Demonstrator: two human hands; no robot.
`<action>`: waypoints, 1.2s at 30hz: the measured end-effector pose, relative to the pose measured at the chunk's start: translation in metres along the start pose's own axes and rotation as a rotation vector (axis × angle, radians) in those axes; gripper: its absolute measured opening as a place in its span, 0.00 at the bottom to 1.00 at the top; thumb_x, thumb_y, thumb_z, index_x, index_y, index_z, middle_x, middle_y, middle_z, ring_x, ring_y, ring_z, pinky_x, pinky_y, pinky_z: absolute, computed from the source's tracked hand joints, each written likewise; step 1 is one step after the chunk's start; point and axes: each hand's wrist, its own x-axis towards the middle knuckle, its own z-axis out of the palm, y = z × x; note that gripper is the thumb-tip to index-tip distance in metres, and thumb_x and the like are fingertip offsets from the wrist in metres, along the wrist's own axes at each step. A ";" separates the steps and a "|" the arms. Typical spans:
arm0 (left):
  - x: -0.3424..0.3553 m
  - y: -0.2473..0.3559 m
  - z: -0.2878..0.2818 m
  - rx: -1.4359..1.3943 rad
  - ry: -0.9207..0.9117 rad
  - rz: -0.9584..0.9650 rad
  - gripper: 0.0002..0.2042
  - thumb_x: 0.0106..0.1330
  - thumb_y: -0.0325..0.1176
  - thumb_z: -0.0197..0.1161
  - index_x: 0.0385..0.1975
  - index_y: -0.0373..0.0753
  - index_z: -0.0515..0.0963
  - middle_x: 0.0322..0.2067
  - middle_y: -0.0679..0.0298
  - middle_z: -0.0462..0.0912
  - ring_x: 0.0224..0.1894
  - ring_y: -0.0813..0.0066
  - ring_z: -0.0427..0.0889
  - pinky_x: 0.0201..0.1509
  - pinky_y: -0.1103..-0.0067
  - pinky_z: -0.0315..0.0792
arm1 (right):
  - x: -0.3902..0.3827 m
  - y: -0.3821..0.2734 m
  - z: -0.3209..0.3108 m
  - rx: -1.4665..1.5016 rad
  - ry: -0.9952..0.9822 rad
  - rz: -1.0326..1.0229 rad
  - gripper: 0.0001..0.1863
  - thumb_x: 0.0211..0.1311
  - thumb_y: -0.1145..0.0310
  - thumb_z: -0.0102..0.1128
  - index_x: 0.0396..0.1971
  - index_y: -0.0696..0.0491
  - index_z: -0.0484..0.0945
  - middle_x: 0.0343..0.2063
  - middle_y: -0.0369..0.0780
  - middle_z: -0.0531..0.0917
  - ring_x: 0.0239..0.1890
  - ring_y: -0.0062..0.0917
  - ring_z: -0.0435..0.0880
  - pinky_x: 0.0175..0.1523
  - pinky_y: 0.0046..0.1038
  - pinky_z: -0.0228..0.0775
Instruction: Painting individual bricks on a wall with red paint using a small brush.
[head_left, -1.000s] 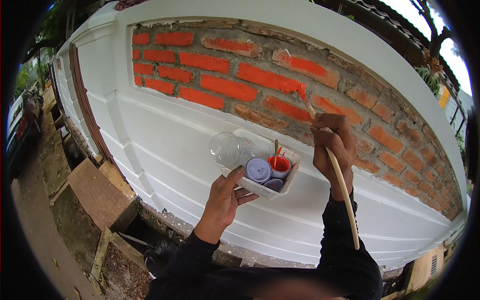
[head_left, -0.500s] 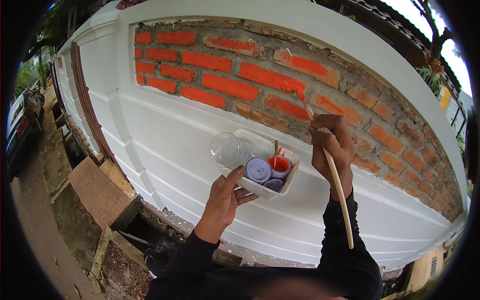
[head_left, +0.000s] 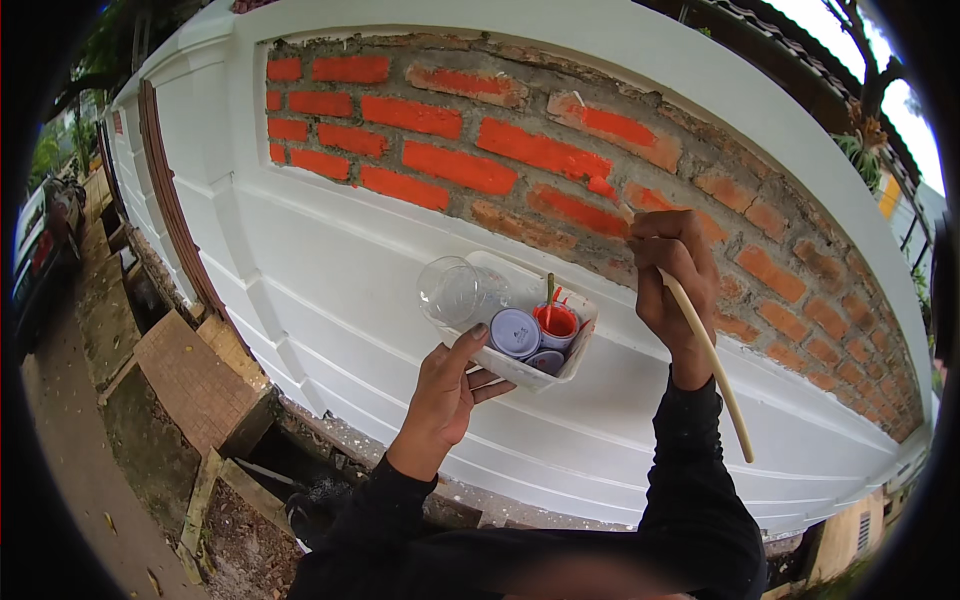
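Observation:
My right hand (head_left: 678, 285) is closed round a long, pale-handled paintbrush (head_left: 722, 385), its tip end up at the brick panel (head_left: 540, 150). Bright orange-red paint covers the bricks on the left; those further right are bare or partly coated. Below the panel, my left hand (head_left: 440, 395) grips the near left edge of a white plastic tray (head_left: 580, 372), thumb on top and fingers beneath. In it sit a lidded paint can (head_left: 515, 334), an opened can of red paint (head_left: 556, 320) with a stick standing in it, another small can (head_left: 546, 362) and a clear plastic cup (head_left: 450, 290).
A white wall (head_left: 330, 260) frames the brick panel and carries ledges below it. At left, a brown paved slab (head_left: 200, 380) spans an open drain along the wall's foot. A parked car (head_left: 45, 240) stands on the road beyond. Plants and a tree overhang at the upper right.
My right hand has shifted slightly right and down with the paintbrush, whose handle end has swung right and up. The tray stays in my left hand, almost unmoved.

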 end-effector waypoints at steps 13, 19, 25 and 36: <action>0.002 0.000 0.003 0.050 -0.003 -0.003 0.28 0.72 0.48 0.61 0.62 0.33 0.69 0.52 0.52 0.81 0.53 0.58 0.86 0.56 0.59 0.83 | 0.000 0.002 -0.001 -0.013 0.004 -0.057 0.13 0.49 0.91 0.61 0.26 0.56 0.73 0.35 0.42 0.80 0.36 0.33 0.85 0.37 0.29 0.82; 0.001 -0.001 0.003 0.050 -0.001 -0.004 0.27 0.72 0.47 0.61 0.61 0.33 0.69 0.52 0.52 0.82 0.53 0.58 0.86 0.56 0.59 0.83 | 0.005 0.002 0.001 -0.004 -0.025 -0.073 0.13 0.49 0.91 0.60 0.27 0.56 0.73 0.35 0.43 0.80 0.36 0.33 0.85 0.37 0.30 0.81; 0.000 -0.003 0.001 0.036 -0.006 0.006 0.27 0.72 0.47 0.61 0.61 0.32 0.70 0.51 0.51 0.82 0.51 0.58 0.86 0.56 0.59 0.83 | 0.005 0.001 0.007 0.057 0.084 -0.097 0.13 0.49 0.91 0.59 0.28 0.56 0.73 0.35 0.43 0.79 0.36 0.34 0.84 0.37 0.32 0.81; 0.000 -0.003 0.000 0.028 0.012 -0.003 0.27 0.72 0.48 0.61 0.60 0.31 0.70 0.50 0.51 0.83 0.51 0.58 0.87 0.55 0.59 0.84 | 0.001 0.005 0.011 0.123 0.099 -0.109 0.13 0.49 0.90 0.59 0.29 0.55 0.73 0.36 0.43 0.79 0.37 0.35 0.83 0.39 0.33 0.80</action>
